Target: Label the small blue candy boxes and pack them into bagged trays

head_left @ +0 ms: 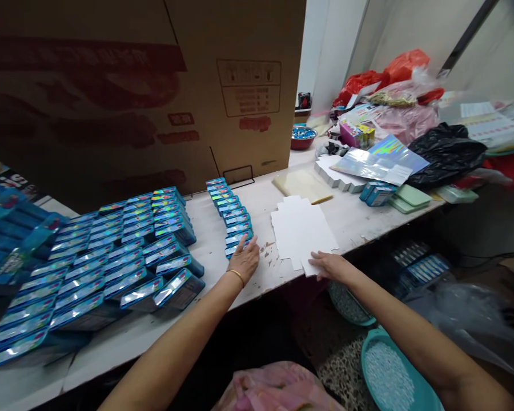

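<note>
My left hand (245,257) is at the near end of a curved row of small blue boxes (236,220) with shiny tops. Its stretched fingers touch the nearest box, and a gold-coloured bangle circles the wrist. To the right lies a stack of flat white card box blanks (302,228) with tabs along the edges. My right hand (329,265) rests on the near right corner of these blanks, fingers extended and lying over the edge. Whether the right thumb reaches under the card is hidden.
Many blue boxes (124,251) stand in rows at left. A large cardboard carton (240,142) walls off the back. Yellowish sheets (302,185), silvery sheets (377,165) and a black bag (448,151) lie at right. A teal basin (366,354) sits below the table edge.
</note>
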The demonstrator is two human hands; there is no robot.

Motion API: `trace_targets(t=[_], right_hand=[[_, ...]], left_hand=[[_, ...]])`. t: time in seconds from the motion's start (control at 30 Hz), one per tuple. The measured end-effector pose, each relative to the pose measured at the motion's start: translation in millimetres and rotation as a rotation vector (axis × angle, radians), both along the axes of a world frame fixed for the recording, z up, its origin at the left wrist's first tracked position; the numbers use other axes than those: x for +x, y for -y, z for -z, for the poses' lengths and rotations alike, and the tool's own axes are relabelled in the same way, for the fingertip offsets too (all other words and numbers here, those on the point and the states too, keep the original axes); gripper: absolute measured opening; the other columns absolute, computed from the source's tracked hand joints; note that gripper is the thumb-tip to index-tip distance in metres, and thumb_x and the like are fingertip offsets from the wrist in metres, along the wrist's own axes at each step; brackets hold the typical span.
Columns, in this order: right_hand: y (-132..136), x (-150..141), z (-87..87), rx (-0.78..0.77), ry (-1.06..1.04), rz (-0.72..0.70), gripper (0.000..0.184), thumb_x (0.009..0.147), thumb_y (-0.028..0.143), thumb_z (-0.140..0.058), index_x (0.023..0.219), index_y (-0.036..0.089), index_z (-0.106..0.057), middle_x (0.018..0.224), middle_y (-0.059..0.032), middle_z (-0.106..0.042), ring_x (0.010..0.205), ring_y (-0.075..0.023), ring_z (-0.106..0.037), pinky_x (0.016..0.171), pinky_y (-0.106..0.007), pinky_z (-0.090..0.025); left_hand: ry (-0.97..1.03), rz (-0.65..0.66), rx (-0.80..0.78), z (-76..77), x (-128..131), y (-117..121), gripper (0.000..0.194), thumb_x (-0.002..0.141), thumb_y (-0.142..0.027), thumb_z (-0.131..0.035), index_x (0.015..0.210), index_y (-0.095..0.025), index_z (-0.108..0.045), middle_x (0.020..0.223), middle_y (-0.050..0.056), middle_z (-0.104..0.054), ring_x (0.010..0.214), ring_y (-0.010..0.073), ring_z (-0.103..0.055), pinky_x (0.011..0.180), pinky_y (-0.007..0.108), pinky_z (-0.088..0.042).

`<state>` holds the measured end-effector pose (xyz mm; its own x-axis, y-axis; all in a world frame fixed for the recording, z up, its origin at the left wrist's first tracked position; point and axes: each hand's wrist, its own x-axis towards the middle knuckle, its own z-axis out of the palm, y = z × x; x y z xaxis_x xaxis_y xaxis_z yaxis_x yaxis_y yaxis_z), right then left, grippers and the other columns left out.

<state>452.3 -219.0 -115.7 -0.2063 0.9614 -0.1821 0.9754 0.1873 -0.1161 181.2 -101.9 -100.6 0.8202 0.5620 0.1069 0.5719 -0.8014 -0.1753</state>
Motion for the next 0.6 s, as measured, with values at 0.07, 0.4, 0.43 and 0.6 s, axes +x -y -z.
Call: trace_targets(t=[0.07,0.4,0.43,0.6], right_hand=[[-1.6,-6.5,-10.4,-0.013,-0.016,-0.007,0.032,0.073,0.033,-0.060,0.105,0.028,-0.058,0.116,-0.0032,-0.057,0.104,-0.0208,-0.054,0.082,-0.030,-0.044],[24.8,-40.7,-34.8,0.549,0.028,-0.009,0.030,0.086,0.013,-0.036,0.110,0.016,-0.054,0.110,-0.0097,-0.059,0.099,-0.0188,-0.054,0.082,-0.030,-0.041],[29.2,-45.6,-27.9,0.567,0.025,-0.016,0.030,0.086,0.013,-0.036,0.110,0.016,-0.054,0.109,-0.0094,-0.060,0.098,-0.0185,-0.055,0.081,-0.030,-0.042],[40.1,-62.6,10.7,0.502,0.025,0.009,0.025,0.086,0.015,-0.039,0.105,0.017,-0.055,0.102,-0.0073,-0.062,0.089,-0.0172,-0.056,0.074,-0.028,-0.043]], left_hand=[[0.005,0.009,-0.001,-4.2,-9.7,2.2,0.041,0.080,-0.001,-0.025,0.096,-0.017,-0.059,0.102,0.007,-0.061,0.126,0.0178,-0.029,0.107,0.046,-0.011],[0.448,-0.069,-0.017,5.6,13.6,45.5,0.051,0.083,-0.037,-0.041,0.129,-0.016,-0.036,0.135,0.011,-0.038,0.126,0.0221,-0.030,0.099,0.040,-0.025],[0.458,-0.056,-0.035,14.3,18.1,45.6,0.047,0.083,-0.037,-0.041,0.126,-0.019,-0.040,0.132,0.009,-0.042,0.124,0.0216,-0.033,0.097,0.039,-0.026],[0.394,0.085,-0.218,58.0,25.7,35.0,0.025,0.085,-0.026,-0.039,0.099,-0.027,-0.060,0.109,0.001,-0.062,0.106,0.0160,-0.050,0.087,0.035,-0.036]])
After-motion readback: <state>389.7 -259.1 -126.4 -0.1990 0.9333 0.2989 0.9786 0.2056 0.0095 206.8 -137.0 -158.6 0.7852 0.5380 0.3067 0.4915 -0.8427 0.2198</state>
